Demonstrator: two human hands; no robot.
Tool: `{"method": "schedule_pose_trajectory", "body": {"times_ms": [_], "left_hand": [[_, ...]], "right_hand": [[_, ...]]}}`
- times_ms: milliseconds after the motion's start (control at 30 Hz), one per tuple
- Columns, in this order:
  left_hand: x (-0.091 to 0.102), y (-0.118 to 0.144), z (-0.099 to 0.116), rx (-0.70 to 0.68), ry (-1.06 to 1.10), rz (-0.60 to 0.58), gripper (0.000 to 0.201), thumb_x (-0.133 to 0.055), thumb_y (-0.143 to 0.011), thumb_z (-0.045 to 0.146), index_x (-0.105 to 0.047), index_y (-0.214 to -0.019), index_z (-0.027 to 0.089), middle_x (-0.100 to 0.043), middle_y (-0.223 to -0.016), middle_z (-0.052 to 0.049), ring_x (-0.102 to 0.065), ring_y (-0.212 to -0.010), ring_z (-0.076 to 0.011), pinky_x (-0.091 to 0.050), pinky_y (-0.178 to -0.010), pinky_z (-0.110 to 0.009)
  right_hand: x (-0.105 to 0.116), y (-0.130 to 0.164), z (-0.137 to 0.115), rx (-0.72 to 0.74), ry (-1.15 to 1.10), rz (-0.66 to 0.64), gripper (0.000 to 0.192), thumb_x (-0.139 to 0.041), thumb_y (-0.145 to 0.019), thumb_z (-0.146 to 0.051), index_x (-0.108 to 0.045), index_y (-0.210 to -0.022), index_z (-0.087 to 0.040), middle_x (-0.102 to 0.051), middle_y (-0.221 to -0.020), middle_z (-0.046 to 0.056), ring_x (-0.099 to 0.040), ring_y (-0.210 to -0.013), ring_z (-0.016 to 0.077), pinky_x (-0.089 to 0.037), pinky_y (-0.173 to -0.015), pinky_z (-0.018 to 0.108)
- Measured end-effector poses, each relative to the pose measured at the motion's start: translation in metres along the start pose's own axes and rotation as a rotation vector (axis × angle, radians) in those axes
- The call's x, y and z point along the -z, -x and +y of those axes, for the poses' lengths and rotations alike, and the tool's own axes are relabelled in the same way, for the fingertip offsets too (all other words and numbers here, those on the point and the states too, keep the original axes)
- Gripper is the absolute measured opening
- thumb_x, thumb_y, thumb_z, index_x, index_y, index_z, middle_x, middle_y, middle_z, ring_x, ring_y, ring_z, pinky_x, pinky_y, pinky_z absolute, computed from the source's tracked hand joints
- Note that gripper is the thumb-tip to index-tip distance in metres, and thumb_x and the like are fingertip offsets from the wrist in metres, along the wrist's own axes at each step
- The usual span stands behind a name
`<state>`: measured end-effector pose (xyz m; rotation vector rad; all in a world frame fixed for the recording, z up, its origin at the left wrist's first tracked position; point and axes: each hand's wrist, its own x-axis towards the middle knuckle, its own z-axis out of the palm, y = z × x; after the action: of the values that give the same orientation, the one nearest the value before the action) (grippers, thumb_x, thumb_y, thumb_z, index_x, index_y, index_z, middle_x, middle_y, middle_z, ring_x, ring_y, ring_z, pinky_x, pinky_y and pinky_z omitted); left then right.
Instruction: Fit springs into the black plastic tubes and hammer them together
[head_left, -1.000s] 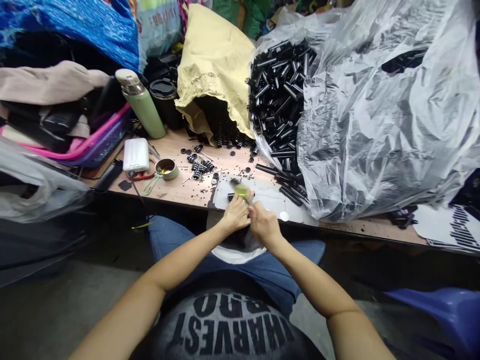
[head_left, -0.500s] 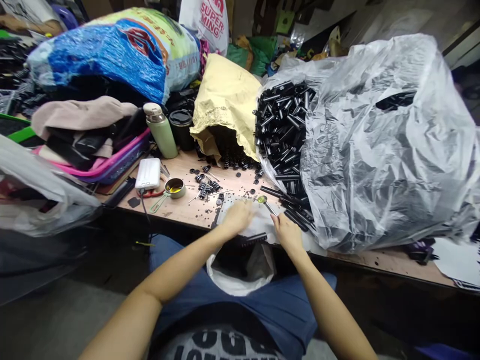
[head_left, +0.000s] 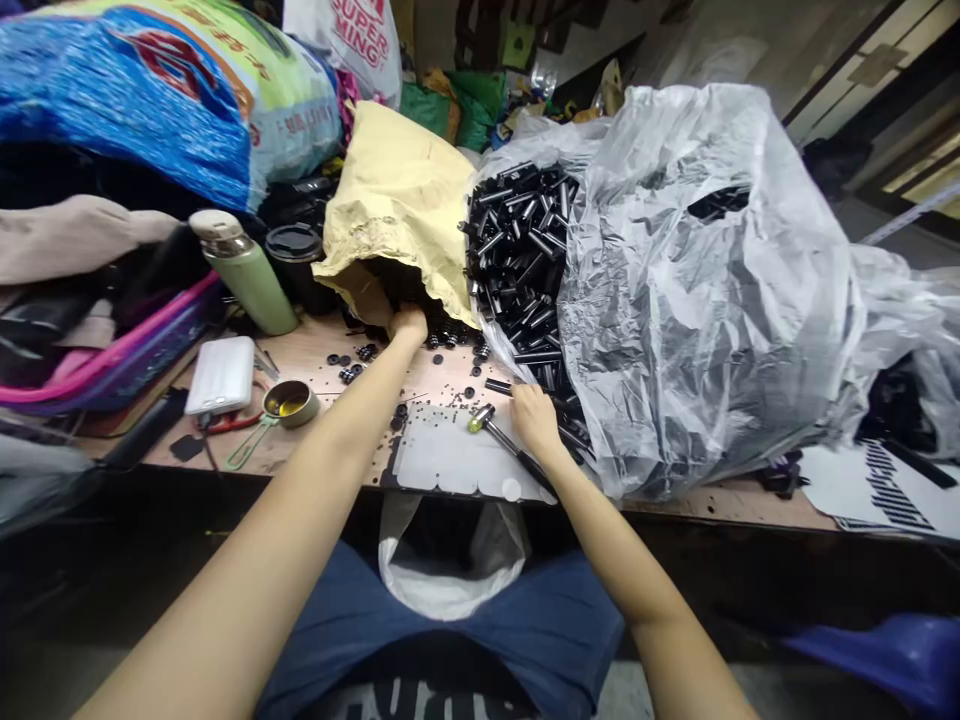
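Note:
My left hand point(head_left: 409, 325) is reaching into the mouth of the yellow bag point(head_left: 412, 170), its fingers hidden inside among small black ridged parts point(head_left: 450, 337). My right hand point(head_left: 534, 412) rests at the pile's near left edge, fingers curled over a black tube point(head_left: 498, 386) whose end sticks out to the left. Below it a small hammer point(head_left: 517, 450) with a yellow-green face lies slantwise on a whitish plate point(head_left: 439, 455), let go by the hand. Many more black tubes point(head_left: 525, 240) spill from the big translucent plastic bag point(head_left: 690, 300).
At left stand a small metal cup point(head_left: 301, 408) of yellow liquid, a white power bank point(head_left: 221, 375), a green flask point(head_left: 247, 275) and a pink basket point(head_left: 112, 345). Small black discs point(head_left: 470, 392) are scattered over the tabletop. A white-rimmed bag point(head_left: 450, 600) hangs open at my lap.
My right hand has put the hammer down and moved to the black tubes. My left hand has gone from the plate into the yellow bag. The dark strip at the plate's front edge is gone.

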<state>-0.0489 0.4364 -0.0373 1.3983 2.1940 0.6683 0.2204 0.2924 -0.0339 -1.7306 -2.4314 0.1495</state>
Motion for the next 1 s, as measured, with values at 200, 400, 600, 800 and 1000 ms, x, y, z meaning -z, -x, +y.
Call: {"method": "schedule_pose_trajectory", "body": {"times_ms": [200,400,600,800,1000], "left_hand": [[0.009,0.01,-0.004,0.015,0.148,0.007,0.038,-0.053,-0.077,0.004,-0.053,-0.115,0.003,-0.052,-0.122,-0.029,-0.049,-0.12,-0.0376,-0.036,-0.099,-0.048],[0.021,0.054,-0.002,0.013,0.491,-0.05,0.025,-0.052,-0.076,0.005,-0.057,-0.1,0.01,-0.062,-0.082,-0.011,-0.063,-0.083,-0.0219,-0.05,-0.075,-0.032],[0.018,0.151,-0.024,0.076,1.047,-0.347,0.031,-0.054,-0.07,0.009,-0.055,-0.101,0.014,-0.054,-0.066,0.001,-0.05,-0.046,-0.0071,-0.042,-0.046,-0.02],[-0.001,0.213,-0.038,0.069,1.218,-0.49,0.033,-0.067,-0.072,0.03,-0.058,-0.099,0.014,-0.056,-0.064,0.002,-0.048,-0.041,-0.0069,-0.034,-0.037,-0.018],[-0.017,0.226,-0.043,0.027,1.089,-0.346,0.035,-0.081,-0.061,0.034,-0.056,-0.075,0.014,-0.047,-0.045,0.007,-0.04,-0.035,-0.0056,-0.028,-0.034,-0.017]], "right_hand": [[0.006,-0.043,0.008,-0.035,-0.258,-0.001,0.021,-0.044,-0.088,-0.011,-0.064,-0.091,-0.011,-0.067,-0.096,0.018,-0.055,-0.106,0.0276,-0.035,-0.095,0.044],[0.008,-0.019,-0.017,-0.027,-0.685,-0.065,0.028,-0.044,-0.092,-0.037,-0.059,-0.102,-0.015,-0.071,-0.092,0.008,-0.067,-0.08,0.0166,-0.052,-0.071,0.031],[-0.026,0.024,-0.033,-0.331,-1.443,-0.311,0.048,-0.081,-0.053,-0.054,-0.054,-0.072,-0.019,-0.064,-0.06,-0.001,-0.063,-0.058,0.0153,-0.053,-0.059,0.031],[-0.024,0.033,-0.044,-0.303,-1.487,-0.232,0.046,-0.079,-0.057,-0.053,-0.059,-0.078,-0.018,-0.066,-0.066,-0.001,-0.063,-0.062,0.0128,-0.054,-0.072,0.031],[-0.008,0.046,-0.069,0.058,-0.904,0.007,0.08,-0.075,-0.063,-0.057,-0.05,-0.128,-0.018,-0.059,-0.124,0.015,-0.057,-0.111,0.0294,-0.046,-0.095,0.048]]}}
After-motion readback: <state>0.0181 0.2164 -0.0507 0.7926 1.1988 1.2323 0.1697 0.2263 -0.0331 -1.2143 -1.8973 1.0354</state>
